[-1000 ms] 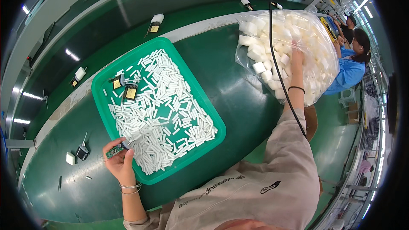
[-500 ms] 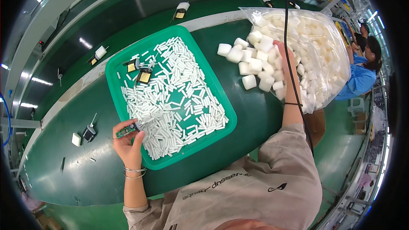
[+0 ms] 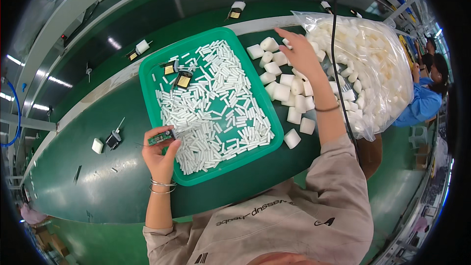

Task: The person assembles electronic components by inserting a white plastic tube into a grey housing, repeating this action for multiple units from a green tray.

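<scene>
My left hand (image 3: 161,161) pinches a small green circuit board assembly (image 3: 160,138), with thin wires and a dark end, at the near left corner of a green tray (image 3: 145,88). Many short white rods (image 3: 194,154) lie in that tray. My right hand (image 3: 300,58), fingers apart, is over white foam blocks (image 3: 281,92) spread on the table right of the tray. One foam block shows between its thumb and forefinger; nothing appears gripped. Further right, a clear plastic bag (image 3: 380,71) full of foam blocks lies with its mouth toward the hand.
Two black-and-yellow parts (image 3: 183,80) rest in the tray. On the table at left are a black part with a metal shaft (image 3: 113,140) and a white block (image 3: 97,145). A black cable (image 3: 334,34) hangs before the bag. Co-workers (image 3: 424,100) are at far right.
My right hand has come out of the bag's mouth and moved left, opening. Foam blocks have spread out toward the tray and the near edge. My left hand keeps its hold on the circuit board assembly.
</scene>
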A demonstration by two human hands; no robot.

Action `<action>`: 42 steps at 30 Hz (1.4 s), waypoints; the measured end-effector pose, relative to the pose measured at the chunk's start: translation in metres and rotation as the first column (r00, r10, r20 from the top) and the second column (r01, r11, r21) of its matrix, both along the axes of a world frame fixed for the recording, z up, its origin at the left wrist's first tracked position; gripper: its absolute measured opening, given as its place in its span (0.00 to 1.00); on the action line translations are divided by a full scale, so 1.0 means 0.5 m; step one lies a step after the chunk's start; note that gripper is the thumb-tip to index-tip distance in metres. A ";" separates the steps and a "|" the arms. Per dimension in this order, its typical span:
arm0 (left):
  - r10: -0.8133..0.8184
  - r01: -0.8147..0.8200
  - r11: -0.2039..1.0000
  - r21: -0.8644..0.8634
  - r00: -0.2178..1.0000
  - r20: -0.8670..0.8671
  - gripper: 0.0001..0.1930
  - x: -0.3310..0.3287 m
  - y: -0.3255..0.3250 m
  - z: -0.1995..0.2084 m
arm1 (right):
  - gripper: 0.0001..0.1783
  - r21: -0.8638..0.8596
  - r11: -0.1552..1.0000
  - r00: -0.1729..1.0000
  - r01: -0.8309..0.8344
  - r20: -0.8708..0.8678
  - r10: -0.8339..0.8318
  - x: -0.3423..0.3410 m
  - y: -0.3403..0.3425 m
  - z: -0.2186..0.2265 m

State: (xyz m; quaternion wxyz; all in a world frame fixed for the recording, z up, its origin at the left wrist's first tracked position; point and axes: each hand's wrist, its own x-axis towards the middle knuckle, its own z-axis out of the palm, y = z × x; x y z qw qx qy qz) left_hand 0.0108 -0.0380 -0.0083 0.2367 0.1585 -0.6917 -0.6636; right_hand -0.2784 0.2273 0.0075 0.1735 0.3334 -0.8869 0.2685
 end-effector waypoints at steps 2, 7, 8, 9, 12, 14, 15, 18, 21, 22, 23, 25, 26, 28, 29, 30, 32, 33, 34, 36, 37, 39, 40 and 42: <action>-0.010 0.011 1.000 0.021 1.000 -0.017 0.18 0.000 -0.001 -0.001 | 0.22 0.072 0.990 0.992 -0.122 -0.026 0.124 -0.047 -0.028 -0.033; -0.004 0.005 1.000 0.024 0.999 -0.032 0.17 0.002 -0.002 0.000 | 0.17 0.296 0.932 0.973 -0.211 0.158 0.170 -0.018 -0.072 0.026; 0.016 -0.015 1.000 0.022 1.000 -0.026 0.17 0.001 -0.002 0.000 | 0.15 0.243 0.947 0.978 -0.208 0.022 0.209 -0.012 -0.070 0.028; 0.004 -0.004 1.000 0.025 0.999 -0.035 0.17 0.000 -0.001 0.001 | 0.14 0.142 0.964 0.971 -0.225 -0.046 0.234 -0.004 -0.066 0.031; 0.005 -0.003 0.999 0.042 0.999 -0.054 0.17 0.004 -0.005 0.005 | 0.12 -0.065 0.978 0.927 -0.199 0.309 0.210 0.094 -0.092 0.082; 0.001 0.021 0.988 0.154 0.990 -0.138 0.18 0.008 0.005 0.014 | 0.11 -0.284 0.909 0.857 -0.305 0.333 0.392 0.186 -0.111 0.077; -0.015 0.059 0.976 0.210 0.978 -0.208 0.20 0.011 0.013 0.019 | 0.11 -0.322 0.890 0.800 -0.323 0.409 0.438 0.230 -0.120 0.075; -0.169 0.208 0.976 0.071 0.918 -0.358 0.20 0.007 0.034 0.028 | 0.12 -0.280 0.882 0.685 -0.379 0.555 0.471 0.322 -0.154 0.058; -0.222 0.302 0.935 0.186 0.908 -0.356 0.19 0.015 0.058 0.024 | 0.15 -0.267 0.845 0.632 -0.463 0.569 0.526 0.365 -0.192 0.045; -0.246 0.333 0.914 0.232 0.909 -0.335 0.19 0.016 0.065 0.024 | 0.15 -0.291 0.832 0.583 -0.472 0.605 0.542 0.371 -0.193 0.048; -0.233 0.319 0.919 0.233 0.914 -0.333 0.19 0.022 0.062 0.024 | 0.15 -0.293 0.825 0.573 -0.484 0.606 0.551 0.375 -0.195 0.041; -0.260 0.296 0.945 0.138 0.937 -0.232 0.19 0.031 0.054 0.022 | 0.17 -0.497 0.796 0.385 -0.344 0.699 0.603 0.379 -0.196 0.024; -0.252 0.290 0.946 0.144 0.939 -0.236 0.19 0.032 0.051 0.023 | 0.17 -0.492 0.797 0.382 -0.351 0.702 0.601 0.380 -0.200 0.022; -0.191 0.216 0.972 0.089 0.954 -0.233 0.17 0.031 0.048 0.024 | 0.18 -0.698 0.715 0.100 -0.018 0.711 0.696 0.383 -0.202 0.020; -0.187 0.216 0.971 0.100 0.953 -0.238 0.17 0.030 0.048 0.022 | 0.19 -0.690 0.723 0.079 0.017 0.722 0.687 0.382 -0.196 0.017; -0.179 0.213 0.969 0.124 0.955 -0.238 0.18 0.030 0.048 0.020 | 0.19 -0.682 0.732 0.081 0.015 0.730 0.678 0.384 -0.197 0.016; -0.190 0.232 0.960 0.159 0.952 -0.242 0.18 0.029 0.046 0.022 | 0.19 -0.709 0.705 0.244 0.027 0.689 0.683 0.395 -0.202 0.015; -0.156 0.214 0.946 0.245 0.959 -0.238 0.19 0.031 0.044 0.027 | 0.20 -0.735 0.678 0.313 0.004 0.645 0.697 0.395 -0.201 0.004; -0.122 0.195 0.924 0.328 0.965 -0.230 0.20 0.032 0.041 0.028 | 0.20 -0.728 0.685 0.323 0.012 0.651 0.687 0.398 -0.199 0.003; -0.087 0.184 0.909 0.373 0.961 -0.261 0.21 0.030 0.036 0.022 | 0.20 -0.675 0.733 0.485 -0.084 0.615 0.622 0.402 -0.191 0.001; -0.079 0.179 0.907 0.381 0.962 -0.263 0.21 0.031 0.031 0.022 | 0.21 -0.641 0.750 0.589 -0.164 0.546 0.596 0.403 -0.186 -0.006; -0.089 0.184 0.909 0.375 0.963 -0.255 0.21 0.031 0.029 0.022 | 0.21 -0.658 0.728 0.616 -0.193 0.496 0.612 0.406 -0.180 -0.005; -0.094 0.188 0.907 0.376 0.962 -0.255 0.21 0.032 0.030 0.021 | 0.21 -0.676 0.699 0.634 -0.233 0.440 0.637 0.407 -0.177 -0.006; -0.225 0.288 0.906 0.311 0.948 -0.223 0.20 0.034 0.032 0.019 | 0.22 -0.652 0.713 0.696 -0.257 0.387 0.605 0.404 -0.168 -0.015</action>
